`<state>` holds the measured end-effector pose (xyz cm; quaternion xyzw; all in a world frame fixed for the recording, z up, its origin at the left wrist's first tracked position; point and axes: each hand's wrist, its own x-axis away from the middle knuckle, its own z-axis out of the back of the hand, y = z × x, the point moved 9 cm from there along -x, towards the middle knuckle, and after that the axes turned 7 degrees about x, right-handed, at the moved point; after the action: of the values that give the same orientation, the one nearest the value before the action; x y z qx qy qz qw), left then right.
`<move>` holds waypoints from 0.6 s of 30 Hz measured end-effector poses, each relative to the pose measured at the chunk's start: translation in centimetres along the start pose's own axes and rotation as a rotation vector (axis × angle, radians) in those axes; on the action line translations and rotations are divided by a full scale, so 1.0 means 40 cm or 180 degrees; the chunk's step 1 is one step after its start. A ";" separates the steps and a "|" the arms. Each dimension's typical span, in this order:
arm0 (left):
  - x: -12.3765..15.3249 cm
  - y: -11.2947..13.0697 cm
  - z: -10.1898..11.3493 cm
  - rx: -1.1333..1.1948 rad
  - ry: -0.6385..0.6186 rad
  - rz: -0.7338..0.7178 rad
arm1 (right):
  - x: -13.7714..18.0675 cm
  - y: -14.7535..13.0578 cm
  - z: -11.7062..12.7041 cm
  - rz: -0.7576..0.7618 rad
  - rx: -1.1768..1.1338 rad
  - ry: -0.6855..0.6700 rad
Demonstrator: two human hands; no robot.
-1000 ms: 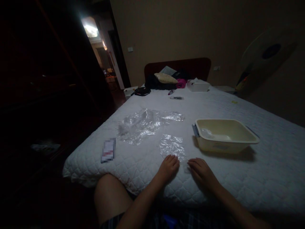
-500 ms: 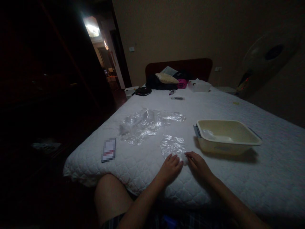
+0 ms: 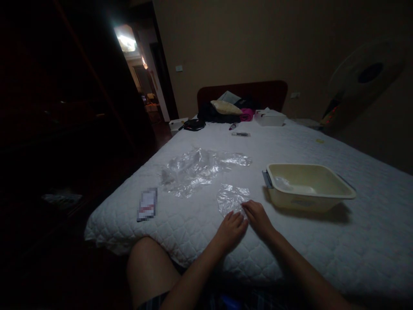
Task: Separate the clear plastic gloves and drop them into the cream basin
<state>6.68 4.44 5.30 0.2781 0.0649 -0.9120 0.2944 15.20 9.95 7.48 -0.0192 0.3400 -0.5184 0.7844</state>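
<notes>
A small clear plastic bag [image 3: 229, 199], crinkled and shiny, lies spread on the white quilted bed. My left hand [image 3: 232, 229] rests flat on its near edge with the fingers stretched forward. Close beside it, my right hand [image 3: 259, 218] has its fingertips pinched together at the bag's right edge, where a fold of the film seems to be held. The near right corner of the bag is hidden under my hands. Beyond it lies a larger heap of clear plastic bags [image 3: 200, 165].
A cream plastic basin [image 3: 303, 203] with grey handles stands to the right. On the left lies a flat rectangular item [image 3: 147, 204], its face blurred. Toward the headboard [image 3: 271, 92] are a white box [image 3: 269, 118], a black pouch [image 3: 193, 125] and piled cloth. A fan [image 3: 371, 73] stands right.
My right hand has shifted left and slightly away from me, from the bag's near right corner onto its right edge. My left hand stays almost in place.
</notes>
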 end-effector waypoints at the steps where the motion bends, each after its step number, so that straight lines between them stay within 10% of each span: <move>1: 0.000 0.000 0.003 0.0000 0.0013 0.0006 | -0.002 0.001 -0.001 -0.0022 -0.0014 0.0028; 18: 0.022 0.009 0.055 0.0002 0.0854 -0.0119 | 0.002 0.046 -0.033 -0.0393 -0.0452 0.0041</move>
<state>5.28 3.10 6.68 0.3964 0.1086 -0.8720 0.2659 15.95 11.15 5.74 -0.0924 0.3790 -0.5405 0.7454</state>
